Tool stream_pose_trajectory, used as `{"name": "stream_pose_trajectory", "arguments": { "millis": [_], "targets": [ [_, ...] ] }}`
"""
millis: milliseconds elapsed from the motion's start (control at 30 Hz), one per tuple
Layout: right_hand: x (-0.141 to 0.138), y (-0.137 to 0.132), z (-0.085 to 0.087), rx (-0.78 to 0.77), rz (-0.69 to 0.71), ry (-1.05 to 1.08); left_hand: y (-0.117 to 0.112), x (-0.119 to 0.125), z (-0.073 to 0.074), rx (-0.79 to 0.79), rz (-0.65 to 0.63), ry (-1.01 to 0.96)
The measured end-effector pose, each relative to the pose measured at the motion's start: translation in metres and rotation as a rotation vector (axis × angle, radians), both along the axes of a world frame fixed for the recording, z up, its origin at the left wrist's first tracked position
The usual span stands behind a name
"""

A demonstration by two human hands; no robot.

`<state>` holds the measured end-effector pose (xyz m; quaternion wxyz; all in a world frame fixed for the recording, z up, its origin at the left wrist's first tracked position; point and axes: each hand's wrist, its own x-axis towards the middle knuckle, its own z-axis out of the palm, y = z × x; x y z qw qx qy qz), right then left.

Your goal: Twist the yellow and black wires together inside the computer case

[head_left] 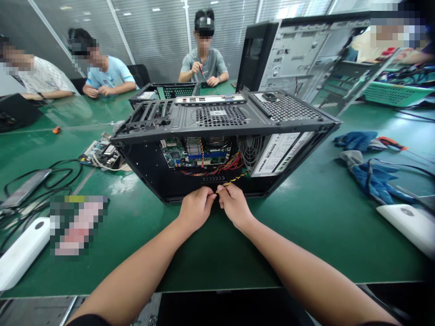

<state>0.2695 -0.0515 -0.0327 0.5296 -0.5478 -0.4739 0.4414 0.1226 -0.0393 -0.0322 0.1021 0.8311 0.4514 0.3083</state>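
A black computer case (149, 136) lies on the table with its open side toward me and its rear grille facing up. Inside are a motherboard (175, 156), a bundle of red and orange wires (234, 162) and a power supply (280, 154) with a fan. A twisted yellow-and-black cable (237, 178) runs from below the power supply to my hands at the case's lower edge. My right hand (234, 203) pinches this cable. My left hand (197, 207) is closed beside it, fingertips at the cable's end; its fingers partly hide what they pinch.
Blue gloves (365, 176) and an orange-handled tool (390, 143) lie right, near a white device (408, 226). Another white device (25, 253), black cables (70, 170) and a circuit board (102, 154) are left. A second case (265, 59) stands behind; people sit across the table.
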Motion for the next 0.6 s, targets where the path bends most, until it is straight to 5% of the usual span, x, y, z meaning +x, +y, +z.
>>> {"name": "stream_pose_trajectory", "arguments": {
  "millis": [600],
  "targets": [
    [0.0002,0.0015,-0.0033,-0.069,-0.032,0.069,0.0030,-0.0006,-0.0042,0.135,-0.031,-0.147]
  ]
}}
